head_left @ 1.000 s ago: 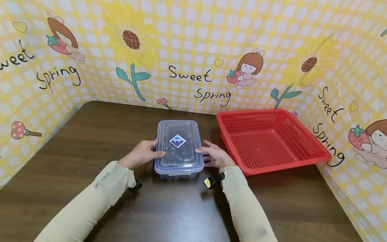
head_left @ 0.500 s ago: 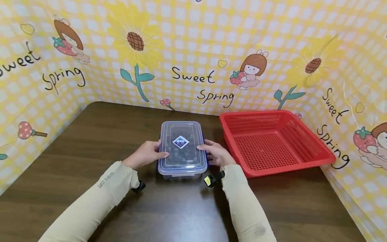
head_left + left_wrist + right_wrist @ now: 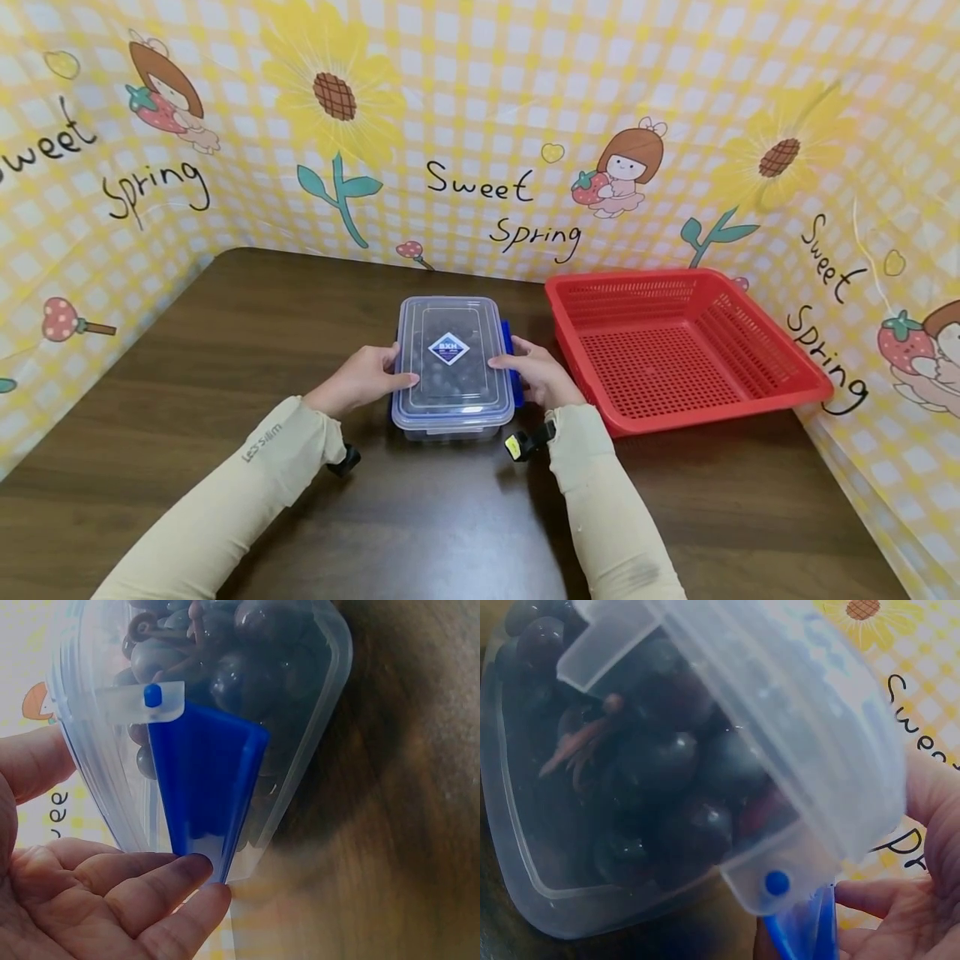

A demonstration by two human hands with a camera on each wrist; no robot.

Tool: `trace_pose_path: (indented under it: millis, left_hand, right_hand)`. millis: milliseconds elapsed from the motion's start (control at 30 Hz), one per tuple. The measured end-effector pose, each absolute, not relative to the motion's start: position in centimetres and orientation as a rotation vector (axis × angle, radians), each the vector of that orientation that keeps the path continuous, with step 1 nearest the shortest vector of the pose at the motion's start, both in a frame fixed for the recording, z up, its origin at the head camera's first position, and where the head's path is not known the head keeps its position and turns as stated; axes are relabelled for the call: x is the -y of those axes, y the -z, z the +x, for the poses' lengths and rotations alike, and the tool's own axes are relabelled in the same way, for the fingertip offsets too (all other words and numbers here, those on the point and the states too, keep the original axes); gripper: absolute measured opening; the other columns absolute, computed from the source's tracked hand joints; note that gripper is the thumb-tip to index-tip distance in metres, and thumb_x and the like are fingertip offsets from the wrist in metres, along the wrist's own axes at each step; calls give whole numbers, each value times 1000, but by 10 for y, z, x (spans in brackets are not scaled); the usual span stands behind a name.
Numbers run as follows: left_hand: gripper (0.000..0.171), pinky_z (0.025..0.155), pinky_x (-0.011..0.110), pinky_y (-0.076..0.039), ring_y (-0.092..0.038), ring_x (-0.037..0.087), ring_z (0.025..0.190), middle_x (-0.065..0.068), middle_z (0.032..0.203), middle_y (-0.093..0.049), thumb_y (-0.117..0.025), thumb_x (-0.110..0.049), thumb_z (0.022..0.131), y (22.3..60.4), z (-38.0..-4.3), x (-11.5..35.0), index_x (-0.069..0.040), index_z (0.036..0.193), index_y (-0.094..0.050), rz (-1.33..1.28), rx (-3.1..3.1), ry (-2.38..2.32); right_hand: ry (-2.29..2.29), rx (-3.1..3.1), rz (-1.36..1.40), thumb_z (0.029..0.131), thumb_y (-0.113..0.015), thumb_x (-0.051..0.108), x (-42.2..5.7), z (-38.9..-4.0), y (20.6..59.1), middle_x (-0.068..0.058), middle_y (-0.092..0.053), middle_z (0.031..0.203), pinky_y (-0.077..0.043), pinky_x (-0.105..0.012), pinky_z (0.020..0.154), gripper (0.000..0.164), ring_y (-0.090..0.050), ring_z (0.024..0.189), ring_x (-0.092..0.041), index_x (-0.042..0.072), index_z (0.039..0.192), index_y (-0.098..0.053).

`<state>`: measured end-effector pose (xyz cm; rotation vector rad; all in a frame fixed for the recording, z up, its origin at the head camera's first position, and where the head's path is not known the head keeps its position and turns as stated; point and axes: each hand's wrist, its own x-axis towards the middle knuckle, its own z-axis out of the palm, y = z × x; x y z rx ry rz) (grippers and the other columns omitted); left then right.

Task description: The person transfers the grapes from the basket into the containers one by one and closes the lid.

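A clear plastic food container (image 3: 457, 392) with a lid and a diamond label (image 3: 448, 348) sits on the table. Dark, round grapes (image 3: 660, 761) with thin stems show through its walls. My left hand (image 3: 362, 380) holds the left side, thumb on the lid; in the left wrist view its fingertips touch the lower end of a blue latch (image 3: 206, 772). My right hand (image 3: 538, 373) grips the right side with its thumb on the lid. Beneath it a second blue latch (image 3: 517, 392) sticks out from the lid's edge, the fingers behind it partly hidden.
A red perforated plastic basket (image 3: 660, 367) stands to the right, close to my right hand. Dark wood-look tabletop (image 3: 420, 517) spreads in front and to the left. A yellow checked cloth (image 3: 465, 100) with printed flowers hangs behind and at both sides.
The right blue latch has swung outward from the container's side under my right fingers. Both hands stay on the container. The whole view has shifted slightly.
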<state>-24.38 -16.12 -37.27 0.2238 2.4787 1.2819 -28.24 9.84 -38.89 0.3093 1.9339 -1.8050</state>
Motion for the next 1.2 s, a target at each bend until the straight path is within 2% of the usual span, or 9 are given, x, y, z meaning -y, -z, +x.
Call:
trace_pose_path:
  millis: [267,533,667,900,1133,1200]
  left_hand:
    - [67,103,47,-37,-51,32,122,29,140,-40,-61,-18,95,368,-242,160,14,143,-26,243,-2496,-1222]
    - [67,104,47,-36,-46,30,126,30,145,-27,-59,-18,96,367,-243,161,18,141,-25,322,-2539,-1153]
    - [68,104,47,-36,-48,30,124,30,144,-31,-60,-17,96,368,-244,161,17,141,-24,316,-2539,-1162]
    - [67,102,45,-39,-56,24,114,29,135,-46,-60,-16,95,370,-244,161,17,142,-24,307,-2526,-1181]
    - [67,104,46,-37,-51,26,120,30,143,-31,-61,-17,95,369,-245,161,17,141,-24,299,-2530,-1176]
    - [68,103,45,-38,-52,25,119,29,143,-33,-61,-17,95,368,-245,160,17,141,-24,299,-2533,-1170]
  right_hand:
    - [1783,-1948,310,86,-72,18,-100,-282,390,-16,-52,137,-46,-50,94,82,-59,112,-34,20,153,-26]
    - [1876,-1905,363,83,-75,12,-97,-283,390,-13,-49,141,-50,-46,90,82,-60,110,-33,26,151,-32]
    - [1921,-1894,376,82,-75,9,-96,-283,391,-14,-55,135,-51,-45,88,81,-64,105,-31,28,150,-35]
    - [1898,-1924,369,82,-76,14,-97,-280,392,-14,-69,107,-55,-41,81,75,-69,87,-28,27,147,-41]
    - [1933,-1914,302,82,-75,11,-98,-280,392,-15,-69,107,-56,-42,77,71,-70,84,-28,24,145,-44]
    - [1935,-1918,286,83,-75,11,-99,-280,392,-16,-69,108,-56,-42,77,71,-70,84,-29,24,145,-44]
